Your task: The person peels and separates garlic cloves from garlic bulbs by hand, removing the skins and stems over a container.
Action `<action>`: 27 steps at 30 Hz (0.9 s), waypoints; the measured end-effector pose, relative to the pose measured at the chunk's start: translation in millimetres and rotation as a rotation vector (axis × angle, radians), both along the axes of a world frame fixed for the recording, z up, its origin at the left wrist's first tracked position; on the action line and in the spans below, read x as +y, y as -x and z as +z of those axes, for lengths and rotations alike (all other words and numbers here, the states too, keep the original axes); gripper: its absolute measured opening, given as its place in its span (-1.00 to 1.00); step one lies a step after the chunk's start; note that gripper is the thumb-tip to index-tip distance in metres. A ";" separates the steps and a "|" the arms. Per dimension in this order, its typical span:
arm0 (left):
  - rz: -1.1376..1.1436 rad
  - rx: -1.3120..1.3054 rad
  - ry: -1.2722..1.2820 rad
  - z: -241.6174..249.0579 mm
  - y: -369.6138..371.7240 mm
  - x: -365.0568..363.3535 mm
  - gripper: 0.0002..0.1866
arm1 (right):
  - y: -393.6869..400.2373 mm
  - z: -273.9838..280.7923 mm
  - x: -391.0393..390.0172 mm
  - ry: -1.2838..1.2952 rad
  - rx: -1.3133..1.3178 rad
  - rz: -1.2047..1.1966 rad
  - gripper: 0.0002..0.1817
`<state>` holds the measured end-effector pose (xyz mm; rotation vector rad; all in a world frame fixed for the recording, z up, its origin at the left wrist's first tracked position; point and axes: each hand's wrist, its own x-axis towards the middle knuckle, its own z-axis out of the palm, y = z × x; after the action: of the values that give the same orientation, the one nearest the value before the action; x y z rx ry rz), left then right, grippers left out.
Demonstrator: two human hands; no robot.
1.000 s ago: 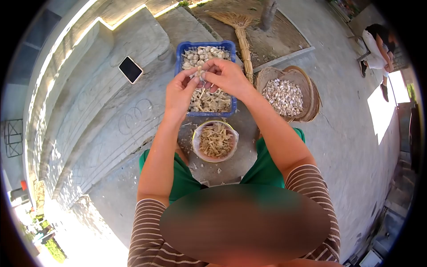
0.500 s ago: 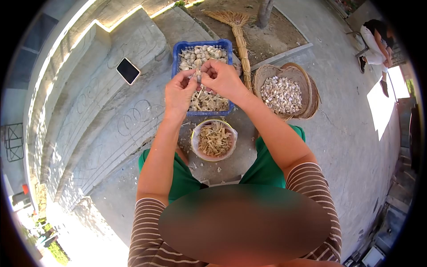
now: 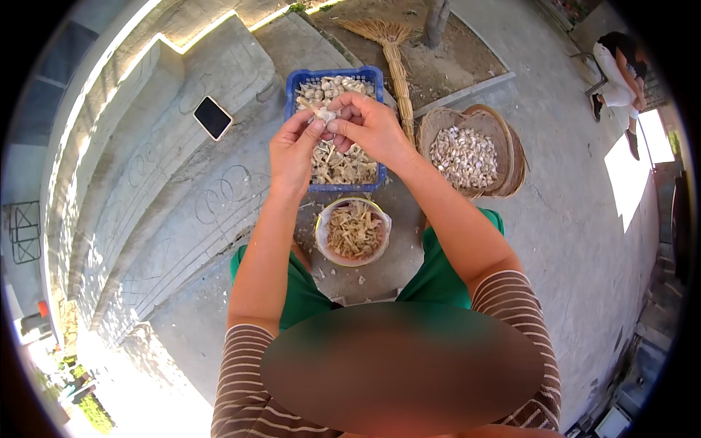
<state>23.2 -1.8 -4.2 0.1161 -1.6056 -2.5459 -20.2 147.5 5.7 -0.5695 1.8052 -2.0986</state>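
Note:
Between my fingertips is a pale garlic bulb [image 3: 324, 115], above the blue plastic crate [image 3: 286, 102]. My left hand [image 3: 293, 146] pinches it from the left, and my right hand [image 3: 371, 130] closes on it from the right. Whole garlic bulbs [image 3: 328, 87] fill the far part of the crate. Dry stalks and skins [image 3: 343, 166] lie in its near part. Closer to me a white-lined bucket [image 3: 324, 252] holds more dry stalks [image 3: 355, 229]. Right of the crate, a wicker basket [image 3: 432, 125] contains loose garlic cloves [image 3: 464, 156].
A straw broom [image 3: 396, 69] lies beside the crate. On the concrete step to the left rests a phone [image 3: 213, 117]. A tree trunk [image 3: 436, 23] stands behind, and a seated person [image 3: 617, 73] is at the far right. Bits of skin litter the floor.
The garlic bulb has turned from stalk-upright to tilted in my fingers, its paler side showing. My right hand's fingers have shifted around it. The whole view has moved slightly.

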 end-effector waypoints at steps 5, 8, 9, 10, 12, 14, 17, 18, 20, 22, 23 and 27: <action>-0.004 0.004 0.134 -6.4 1.4 -1.7 -0.75 | -1.2 -0.7 -0.8 0.007 -0.039 -0.019 -0.77; -0.003 -0.019 0.127 4.2 -1.0 3.4 -0.76 | -1.1 0.2 1.2 -0.099 -0.004 -0.013 -0.73; -0.004 -0.020 0.126 2.9 -0.7 2.7 -0.76 | -3.5 1.6 0.6 -0.100 -0.006 -0.013 -0.73; -0.010 -0.059 0.120 0.6 0.2 1.5 -0.74 | -7.6 3.6 -0.8 -0.148 0.043 -0.020 -0.73; -0.016 -0.102 0.112 -1.5 0.3 1.5 -0.71 | -10.5 3.2 -1.2 -0.198 0.088 -0.025 -0.73; -0.020 -0.107 0.113 -0.7 1.1 3.1 -0.72 | -9.2 1.4 -0.4 -0.311 0.321 -0.083 -0.74; 0.030 -0.063 0.124 -0.7 3.7 7.1 -0.73 | -8.9 0.5 -1.5 -0.302 0.356 -0.112 -0.74; 0.029 -0.063 0.123 -1.3 3.9 7.9 -0.73 | -8.7 -0.3 -2.2 -0.302 0.356 -0.113 -0.74; 0.050 -0.059 0.166 -3.4 4.3 9.1 -0.71 | -7.9 -3.0 -3.5 -0.327 0.297 -0.157 -0.75; 0.043 -0.064 0.158 -4.2 4.1 8.9 -0.70 | -7.0 -4.1 -3.2 -0.247 0.165 -0.129 -0.76; 0.038 -0.069 0.150 -4.3 4.1 8.3 -0.68 | -6.2 -4.5 -3.4 -0.166 0.033 -0.100 -0.77; 0.004 -0.081 0.075 -4.3 4.5 4.5 -0.66 | -2.4 -7.1 -3.3 -0.017 -0.108 -0.039 -0.78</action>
<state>18.7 2.6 -8.5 0.2172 -1.7251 -2.5048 -17.8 144.2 -1.4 -0.4108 1.7857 -2.0951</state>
